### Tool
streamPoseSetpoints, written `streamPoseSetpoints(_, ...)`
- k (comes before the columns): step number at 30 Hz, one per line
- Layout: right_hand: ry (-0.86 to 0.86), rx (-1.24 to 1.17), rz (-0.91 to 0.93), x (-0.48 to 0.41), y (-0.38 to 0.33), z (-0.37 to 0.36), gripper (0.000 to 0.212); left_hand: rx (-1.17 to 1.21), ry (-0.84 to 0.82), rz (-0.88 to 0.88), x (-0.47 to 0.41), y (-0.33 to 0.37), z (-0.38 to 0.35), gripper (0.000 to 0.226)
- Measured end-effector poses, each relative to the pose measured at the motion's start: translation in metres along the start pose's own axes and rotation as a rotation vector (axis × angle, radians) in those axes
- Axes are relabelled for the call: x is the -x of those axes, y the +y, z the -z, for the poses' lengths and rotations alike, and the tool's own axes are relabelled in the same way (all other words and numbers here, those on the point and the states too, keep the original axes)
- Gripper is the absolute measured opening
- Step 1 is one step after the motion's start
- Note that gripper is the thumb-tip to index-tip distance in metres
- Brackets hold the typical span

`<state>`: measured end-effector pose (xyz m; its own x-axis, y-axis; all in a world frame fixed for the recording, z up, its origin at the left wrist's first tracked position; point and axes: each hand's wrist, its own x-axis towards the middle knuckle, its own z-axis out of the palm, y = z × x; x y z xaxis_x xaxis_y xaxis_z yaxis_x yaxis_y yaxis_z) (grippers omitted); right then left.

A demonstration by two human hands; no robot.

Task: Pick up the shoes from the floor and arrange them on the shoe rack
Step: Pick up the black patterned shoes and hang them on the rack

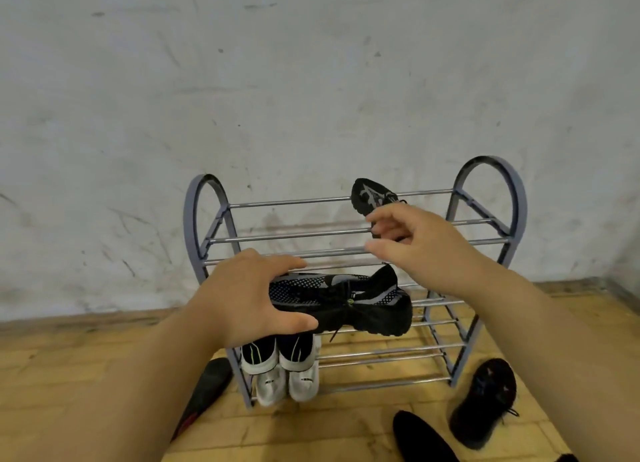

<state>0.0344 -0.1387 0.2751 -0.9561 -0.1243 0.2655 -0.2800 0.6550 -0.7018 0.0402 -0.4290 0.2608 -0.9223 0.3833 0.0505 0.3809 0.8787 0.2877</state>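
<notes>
A grey metal shoe rack (485,212) with several bar shelves stands against the wall. My left hand (249,295) grips a black mesh sneaker (363,306), held sideways in front of the rack's middle level. My right hand (415,240) hovers over the top shelf with fingers curled loosely, right beside a black sneaker (370,195) lying on the top bars; whether it touches that shoe is unclear. A pair of white sneakers (287,375) sits on the lower left shelf, toes towards me. Another black sneaker (485,399) lies on the floor at the right.
A black and red shoe (204,392) lies on the floor left of the rack. A dark shoe (422,437) is at the bottom edge. The floor is yellow-brown tile (104,357); a scuffed white wall (311,81) stands behind the rack.
</notes>
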Motion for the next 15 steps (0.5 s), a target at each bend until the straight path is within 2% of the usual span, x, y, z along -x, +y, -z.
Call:
streamPoseSetpoints(2, -0.315, 0.034, -0.047, 0.014, 0.002, 0.0, 0.047, -0.002, 0.013, -0.038, 0.002, 0.006, 0.0, 0.098)
streamPoseSetpoints(5, -0.513, 0.023, -0.102, 0.027, 0.02, 0.005, 0.062, -0.029, 0.037, -0.101, 0.008, 0.022, 0.003, 0.096)
streamPoseSetpoints(8, -0.576, -0.238, -0.218, 0.038, 0.036, 0.017, 0.056, -0.122, 0.085, -0.222, 0.014, 0.042, 0.004, 0.096)
streamPoseSetpoints(12, -0.563, -0.576, -0.385, 0.053, 0.055, 0.029, 0.056, -0.118, 0.118, -0.333, 0.023, 0.056, -0.004, 0.091)
streamPoseSetpoints(15, -0.519, -0.624, -0.391, 0.062, 0.051, 0.034, 0.046, -0.058, 0.109, -0.313, 0.027, 0.054, -0.009, 0.095)
